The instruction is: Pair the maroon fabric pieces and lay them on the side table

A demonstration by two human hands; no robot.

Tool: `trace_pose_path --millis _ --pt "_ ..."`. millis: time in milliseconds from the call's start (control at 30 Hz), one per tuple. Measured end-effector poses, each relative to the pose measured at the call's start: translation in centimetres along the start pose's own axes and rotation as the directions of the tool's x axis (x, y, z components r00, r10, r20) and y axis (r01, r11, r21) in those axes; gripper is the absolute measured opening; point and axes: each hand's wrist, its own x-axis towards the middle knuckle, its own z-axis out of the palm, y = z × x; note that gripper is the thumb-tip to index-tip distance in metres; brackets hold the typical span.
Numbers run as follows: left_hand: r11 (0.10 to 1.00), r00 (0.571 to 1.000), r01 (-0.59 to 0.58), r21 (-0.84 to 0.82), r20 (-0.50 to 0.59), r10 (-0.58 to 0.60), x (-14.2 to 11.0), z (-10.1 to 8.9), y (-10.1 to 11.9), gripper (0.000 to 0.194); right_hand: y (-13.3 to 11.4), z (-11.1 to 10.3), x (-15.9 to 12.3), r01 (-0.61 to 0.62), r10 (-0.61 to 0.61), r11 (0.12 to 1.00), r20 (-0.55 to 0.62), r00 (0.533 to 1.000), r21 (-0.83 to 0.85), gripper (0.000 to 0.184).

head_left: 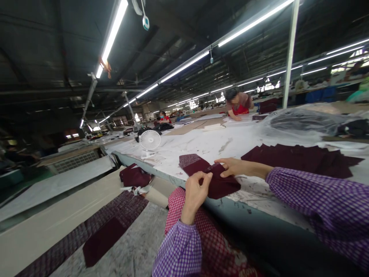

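Observation:
At the table's front edge, both of my hands are on a dark maroon fabric piece (223, 186). My left hand (197, 188) pinches its near left edge between thumb and fingertips. My right hand (233, 167) grips the upper side of the same piece, thumb and fingers closed on it. Just behind lies another maroon piece with a speckled grey end (192, 161), partly hidden by the held fabric. To the right of my right hand spreads a fanned stack of maroon fabric pieces (296, 158).
A small white fan (150, 140) stands on the white-covered table (201, 140). Clear plastic sheeting (302, 121) lies at the right. Lower left, a side surface holds overlapping maroon pieces (103, 240) and a maroon bundle (135, 176). One co-worker (238, 105) leans over the table farther back.

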Motion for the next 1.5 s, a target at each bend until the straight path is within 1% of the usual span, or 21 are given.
trace_pose_path --millis 33,67,100,167,233,267,367,433,500,567,633,667,767,833,900,967,1067,1167,1300,1400,1500 --pt "0.999 0.998 0.014 0.052 -0.058 -0.011 0.8 0.1 -0.3 0.028 0.0 0.0 -0.2 0.006 -0.006 1.0 0.005 1.0 0.011 0.08" --pt "0.993 0.996 0.022 0.115 -0.091 -0.012 1.7 0.3 -0.7 0.024 -0.1 -0.1 -0.3 -0.006 0.005 0.999 0.02 1.0 0.039 0.081" --pt "0.985 0.996 0.027 0.17 -0.088 -0.012 2.7 0.6 -1.0 0.023 -0.3 -0.3 -0.5 -0.03 0.026 0.996 0.044 0.999 0.082 0.082" --pt "0.977 0.998 0.058 0.205 -0.001 -0.059 4.4 1.1 -1.4 0.026 -0.8 -0.8 -0.8 -0.075 0.059 0.979 0.088 0.994 0.189 0.084" --pt "0.979 0.987 0.121 0.163 0.083 -0.136 5.7 1.4 -1.4 0.035 -1.2 -1.4 -1.1 -0.1 0.075 0.961 0.104 0.992 0.258 0.083" --pt "0.979 0.981 0.153 0.134 0.103 -0.167 6.0 1.4 -1.4 0.04 -1.3 -1.6 -1.3 -0.109 0.083 0.957 0.106 0.991 0.268 0.083" --pt "0.969 0.968 0.224 0.108 0.096 -0.234 6.2 1.4 -1.1 0.049 -1.2 -1.7 -1.5 -0.153 0.128 0.962 0.12 0.984 0.227 0.086" --pt "0.959 0.959 0.242 0.149 0.116 -0.26 6.1 1.6 -1.0 0.046 -0.8 -1.4 -1.4 -0.19 0.173 0.969 0.112 0.978 0.159 0.088" --pt "0.957 0.955 0.227 0.181 0.151 -0.255 5.9 2.2 -1.0 0.031 -0.5 -1.0 -1.2 -0.205 0.2 0.976 0.081 0.977 0.067 0.087" --pt "0.96 0.96 0.191 0.205 0.163 -0.226 5.8 3.0 -1.2 0.015 -0.4 -0.8 -1.1 -0.197 0.2 0.979 0.054 0.978 -0.049 0.086" --pt "0.959 0.973 0.138 0.248 0.146 -0.178 5.5 3.9 -1.3 0.018 -0.3 -1.1 -0.9 -0.149 0.156 0.967 0.02 0.988 -0.205 0.082" --pt "0.956 0.98 0.1 0.277 0.141 -0.143 5.3 4.2 -1.4 0.02 -0.2 -1.4 -0.8 -0.108 0.111 0.947 -0.005 0.994 -0.301 0.076" --pt "0.943 0.988 -0.013 0.334 0.151 -0.04 4.6 4.8 -1.5 0.024 0.6 -2.3 -0.3 0.034 -0.08 0.826 -0.057 0.995 -0.563 0.043" --pt "0.938 0.987 -0.054 0.342 0.161 -0.002 4.2 4.8 -1.6 0.024 1.5 -2.6 0.1 0.141 -0.218 0.742 -0.038 0.975 -0.656 0.029" --pt "0.936 0.986 -0.077 0.342 0.163 0.021 4.0 4.7 -1.6 0.024 2.4 -2.6 0.4 0.231 -0.323 0.677 0.0 0.947 -0.699 0.027" --pt "0.936 0.986 -0.086 0.343 0.164 0.031 4.0 4.7 -1.7 0.023 2.8 -2.3 0.5 0.285 -0.383 0.63 0.03 0.923 -0.722 0.026" --pt "0.932 0.985 -0.089 0.352 0.172 0.029 4.1 4.8 -1.8 0.023 2.7 -1.9 0.3 0.323 -0.421 0.598 0.055 0.905 -0.733 0.025" --pt "0.93 0.983 -0.088 0.357 0.181 0.023 4.3 4.9 -1.9 0.024 2.1 -1.8 -0.1 0.336 -0.433 0.565 0.076 0.898 -0.754 0.023" --pt "0.931 0.983 -0.084 0.354 0.181 0.02 4.3 4.9 -2.0 0.024 1.7 -1.5 -0.3 0.334 -0.43 0.494 0.108 0.896 -0.803 0.024" --pt "0.938 0.985 -0.087 0.336 0.169 0.031 4.2 4.9 -2.1 0.023 2.1 -1.2 -0.2 0.322 -0.431 0.435 0.12 0.895 -0.841 0.026" --pt "0.948 0.988 -0.087 0.307 0.149 0.042 4.1 4.9 -2.2 0.025 2.6 -0.9 0.0 0.326 -0.45 0.365 0.141 0.882 -0.872 0.028"
